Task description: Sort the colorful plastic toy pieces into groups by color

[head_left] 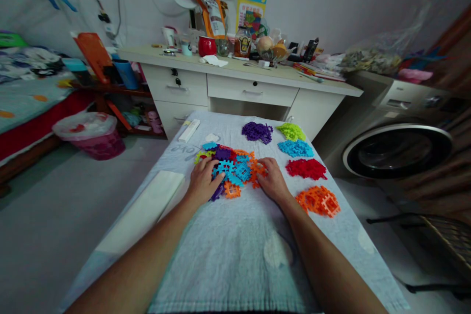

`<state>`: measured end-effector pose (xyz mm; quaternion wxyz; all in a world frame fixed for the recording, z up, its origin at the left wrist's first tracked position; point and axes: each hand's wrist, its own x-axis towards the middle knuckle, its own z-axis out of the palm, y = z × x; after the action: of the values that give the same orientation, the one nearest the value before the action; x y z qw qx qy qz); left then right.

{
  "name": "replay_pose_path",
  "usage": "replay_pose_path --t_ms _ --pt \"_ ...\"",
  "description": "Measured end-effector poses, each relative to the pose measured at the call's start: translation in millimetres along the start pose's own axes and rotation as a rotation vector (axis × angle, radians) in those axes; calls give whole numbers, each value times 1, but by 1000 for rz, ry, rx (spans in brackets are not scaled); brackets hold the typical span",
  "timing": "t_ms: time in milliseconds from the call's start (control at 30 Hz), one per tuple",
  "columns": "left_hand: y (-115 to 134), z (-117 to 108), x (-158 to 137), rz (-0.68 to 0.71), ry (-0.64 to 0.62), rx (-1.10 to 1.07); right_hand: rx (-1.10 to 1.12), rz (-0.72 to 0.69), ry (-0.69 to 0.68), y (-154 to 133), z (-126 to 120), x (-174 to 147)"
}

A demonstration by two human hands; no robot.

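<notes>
Colour sorting looks well along but unfinished. On the cloth-covered worktop [228,255], 5 piles of interlocking plastic pieces lie apart from the mixed heap, each of 1 colour: the purple pile [257,131] beyond the heap, then, down the right side from far to near, the green pile [292,131], blue pile [295,148], red pile [306,169] and orange pile [318,200]. What is left is the mixed heap [242,171] in the middle, between the person's 2 hands, where blue and orange show most, with some purple, red and green among them.

The left hand [202,179] rests at the heap's left edge, thumb and fingers spread around blue pieces; the right hand [273,179] lays its fingertips on orange pieces at the opposite edge. Neither is clenched, but I cannot tell whether either grasps a piece.
</notes>
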<state>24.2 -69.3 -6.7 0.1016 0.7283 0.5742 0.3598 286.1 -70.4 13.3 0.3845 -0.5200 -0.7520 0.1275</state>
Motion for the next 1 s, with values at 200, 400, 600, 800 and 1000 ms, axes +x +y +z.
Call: replay_pose_path --t_ms 200,400,600,800,1000 --pt "-1 0 0 0 -16 6 -21 21 -49 -11 -20 4" --pt "0 -2 -1 0 -23 15 -124 21 -264 -18 -70 -6" --pt "0 -1 0 16 -20 21 -253 49 -243 5 -132 -39" --pt "-1 0 0 28 -8 23 -367 148 -292 31 -166 -72" --pt "-1 0 1 22 -30 28 -423 215 -341 36 -160 -90"
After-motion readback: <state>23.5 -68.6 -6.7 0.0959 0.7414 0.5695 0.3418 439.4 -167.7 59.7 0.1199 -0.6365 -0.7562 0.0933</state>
